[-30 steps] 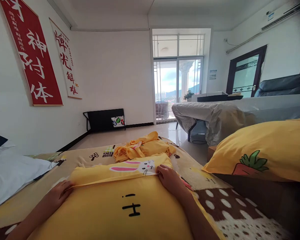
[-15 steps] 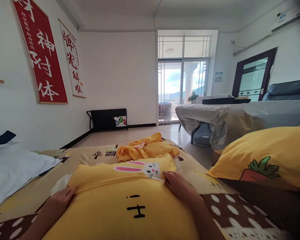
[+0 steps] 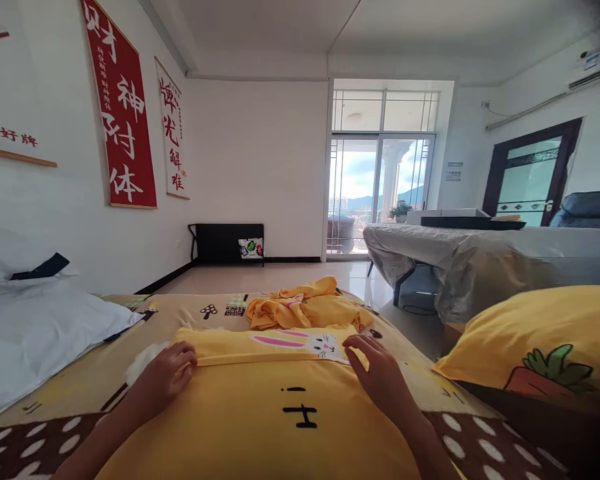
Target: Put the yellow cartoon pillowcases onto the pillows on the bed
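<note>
A yellow pillowcase (image 3: 230,407) with a pillow's bulk in it lies in front of me, lettered "Hi" upside down from my side. Its folded far edge runs across below a printed rabbit face with pink ears. At the left end of that fold is my left hand (image 3: 167,370), fingers bent and a little apart, tips at the cloth. My right hand (image 3: 377,367) is by the rabbit's face, thumb and fingers parted over the right corner. Just beyond lies a crumpled yellow cloth (image 3: 300,305) with a similar print.
The patterned blanket (image 3: 180,313) spreads underneath. A white pillow (image 3: 55,340) lies on the left. To the right, a yellow pillow (image 3: 545,333) with a carrot print rests on a dark surface. Behind it stands a table (image 3: 430,243) covered in plastic sheeting.
Both hands have come up off the pillow's sides; the left has moved inward and up to the fold's end. My view has shifted left and up.
</note>
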The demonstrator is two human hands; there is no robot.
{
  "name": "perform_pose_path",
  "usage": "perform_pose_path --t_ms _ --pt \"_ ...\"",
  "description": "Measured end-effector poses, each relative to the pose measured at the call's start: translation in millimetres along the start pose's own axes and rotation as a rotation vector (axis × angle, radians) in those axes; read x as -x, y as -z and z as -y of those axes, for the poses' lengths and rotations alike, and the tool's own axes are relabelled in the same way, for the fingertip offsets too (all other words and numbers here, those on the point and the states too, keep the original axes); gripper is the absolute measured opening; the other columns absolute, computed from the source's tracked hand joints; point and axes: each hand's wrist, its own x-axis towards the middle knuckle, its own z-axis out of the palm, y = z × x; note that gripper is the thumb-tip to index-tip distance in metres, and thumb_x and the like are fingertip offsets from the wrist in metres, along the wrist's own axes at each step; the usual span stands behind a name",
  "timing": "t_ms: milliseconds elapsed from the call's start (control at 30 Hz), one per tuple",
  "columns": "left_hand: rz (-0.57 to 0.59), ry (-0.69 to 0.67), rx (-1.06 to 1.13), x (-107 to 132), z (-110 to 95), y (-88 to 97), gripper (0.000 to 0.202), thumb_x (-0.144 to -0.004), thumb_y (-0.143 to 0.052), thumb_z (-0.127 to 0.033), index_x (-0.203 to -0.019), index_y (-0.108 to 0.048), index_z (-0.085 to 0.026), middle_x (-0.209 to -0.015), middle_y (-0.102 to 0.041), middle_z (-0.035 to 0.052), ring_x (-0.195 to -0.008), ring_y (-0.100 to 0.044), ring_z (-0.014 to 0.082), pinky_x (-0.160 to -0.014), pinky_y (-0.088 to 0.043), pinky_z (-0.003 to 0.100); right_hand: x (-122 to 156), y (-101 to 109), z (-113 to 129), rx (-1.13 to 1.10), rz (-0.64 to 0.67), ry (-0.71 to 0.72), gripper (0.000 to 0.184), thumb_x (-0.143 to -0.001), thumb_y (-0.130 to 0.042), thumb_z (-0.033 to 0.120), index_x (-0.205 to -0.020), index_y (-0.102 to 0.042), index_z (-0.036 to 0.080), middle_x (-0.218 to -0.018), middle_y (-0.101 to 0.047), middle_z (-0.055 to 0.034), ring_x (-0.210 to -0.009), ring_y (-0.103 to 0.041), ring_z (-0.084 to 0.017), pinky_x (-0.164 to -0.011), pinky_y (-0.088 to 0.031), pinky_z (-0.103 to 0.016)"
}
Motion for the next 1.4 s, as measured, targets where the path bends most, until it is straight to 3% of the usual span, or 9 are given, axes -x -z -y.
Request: perform_pose_path --t_ms 167,300,400,533,633,767,933,1167,1400 --pt "0.058 0.052 0.17 -77 -64 -19.0 0.043 -0.088 -0.027 -0.022 -0.119 -0.056 -0.015 -0.127 -0.058 0.0109 -0.119 -0.052 0.0187 -0.101 -0.038 0.033 -45 -51 70 0.003 0.105 0.122 0.04 -0.095 -0.03 0.034 -0.128 -0.05 0.022 -0.134 -0.053 -0.0061 -0.126 -0.044 -0.017 -0.103 -0.033 -0.033" --pt "0.201 -0.025 0.182 -83 -84 -58.7 0.048 -0.091 -0.034 -0.038 -0.13 -0.051 -0.016 -0.138 -0.049 0.0118 -0.13 -0.041 0.0204 -0.108 -0.031 0.037 -51 -84 73 0.133 0.415 0.059 0.049 -0.093 -0.031 0.038 -0.136 -0.044 0.018 -0.142 -0.044 -0.0103 -0.133 -0.036 -0.021 -0.108 -0.027 -0.04" --pt "0.253 -0.015 0.162 -49 -54 -70.3 0.05 -0.092 -0.031 -0.043 -0.136 -0.045 -0.023 -0.145 -0.04 0.0077 -0.135 -0.033 0.0212 -0.111 -0.024 0.045 -23 -82 29 0.208 0.457 -0.049 0.051 -0.094 -0.027 0.041 -0.137 -0.044 0.019 -0.145 -0.04 -0.0094 -0.136 -0.03 -0.022 -0.11 -0.021 -0.045" --pt "0.303 0.207 0.021 0 26 -60.7 0.056 -0.092 -0.024 -0.043 -0.143 -0.032 -0.02 -0.151 -0.026 0.0078 -0.14 -0.021 0.0216 -0.112 -0.022 0.046 12 -56 -42 0.33 0.428 -0.242 0.053 -0.095 -0.022 0.04 -0.144 -0.031 0.022 -0.149 -0.032 -0.0083 -0.139 -0.025 -0.022 -0.108 -0.024 -0.048" --pt "0.409 0.331 -0.084 13 54 -43.2 0.055 -0.092 -0.023 -0.036 -0.145 -0.027 -0.018 -0.15 -0.028 0.0106 -0.139 -0.025 0.0249 -0.106 -0.029 0.053 13 -38 -50 0.482 0.417 -0.304 0.051 -0.095 -0.028 0.035 -0.139 -0.04 0.014 -0.142 -0.042 -0.0168 -0.134 -0.035 -0.028 -0.104 -0.027 -0.052" --pt "0.317 0.269 -0.188 -4 7 -18.5 0.057 -0.084 -0.028 -0.011 -0.141 -0.035 -0.01 -0.149 -0.029 0.0142 -0.14 -0.024 0.0234 -0.111 -0.019 0.053 -7 -34 16 0.566 0.218 -0.097 0.045 -0.09 -0.032 0.013 -0.131 -0.049 0.006 -0.138 -0.045 -0.02 -0.131 -0.038 -0.027 -0.106 -0.025 -0.044" --pt "0.256 -0.154 0.055 -31 -86 -18.0 0.05 -0.087 -0.031 -0.017 -0.136 -0.043 -0.016 -0.143 -0.043 0.0083 -0.131 -0.04 0.0179 -0.108 -0.031 0.035 -11 -59 97 0.176 0.311 0.351 0.039 -0.095 -0.032 0.03 -0.128 -0.053 0.026 -0.131 -0.056 -0.002 -0.12 -0.05 -0.019 -0.1 -0.034 -0.027" --pt "0.276 -0.173 -0.042 -36 -103 -34.9 0.026 -0.085 -0.042 -0.023 -0.09 -0.067 -0.017 -0.087 -0.067 0.0112 -0.087 -0.062 0.0252 -0.077 -0.049 0.037 -12 -72 82 0.298 0.418 0.275 0.028 -0.089 -0.041 0.019 -0.08 -0.068 0.019 -0.088 -0.071 -0.0063 -0.086 -0.063 -0.022 -0.081 -0.04 -0.031" --pt "0.276 -0.247 -0.105 -27 -113 -48.3 0.042 -0.085 -0.037 -0.015 -0.122 -0.056 -0.023 -0.107 -0.061 0.0135 -0.1 -0.055 0.0296 -0.082 -0.045 0.046 8 -84 80 0.319 0.444 0.384 0.022 -0.085 -0.045 0.012 -0.095 -0.064 0.016 -0.095 -0.067 -0.009 -0.091 -0.059 -0.021 -0.085 -0.039 -0.031"
